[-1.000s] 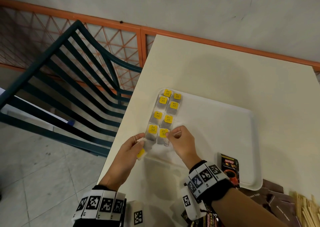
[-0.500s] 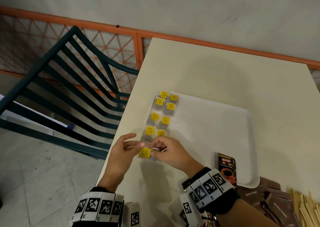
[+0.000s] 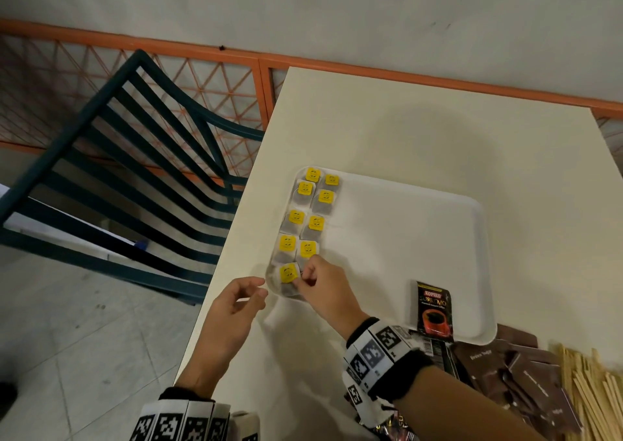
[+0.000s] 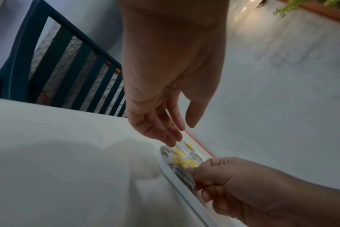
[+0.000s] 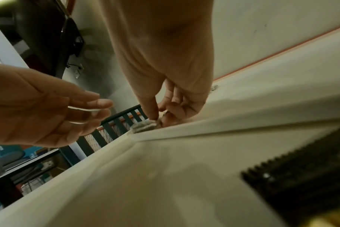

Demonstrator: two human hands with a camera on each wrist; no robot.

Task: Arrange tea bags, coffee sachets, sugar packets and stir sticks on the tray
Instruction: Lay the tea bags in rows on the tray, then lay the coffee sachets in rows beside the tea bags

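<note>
A white tray [image 3: 404, 238] lies on the cream table. Several tea bags with yellow tags [image 3: 312, 211] fill two columns along its left side. My right hand [image 3: 301, 277] pinches the nearest tea bag [image 3: 288, 274] at the tray's near-left corner; the right wrist view shows thumb and fingers on that tea bag [image 5: 145, 125] against the tray rim [image 5: 184, 129]. My left hand [image 3: 259, 289] hovers just left of that corner, fingers relaxed, holding nothing. One black coffee sachet [image 3: 433, 309] rests on the tray's near edge.
Brown sugar packets [image 3: 522, 380] and wooden stir sticks [image 3: 586, 393] lie on the table at the near right, with more coffee sachets [image 3: 435, 349] under my right wrist. A dark green chair [image 3: 135, 157] stands left of the table. An orange rail [image 3: 438, 80] runs behind it.
The tea bag held by both hands off the tray corner now lies in the near-left corner. My left hand let go and drew back slightly; the right hand stays on it.
</note>
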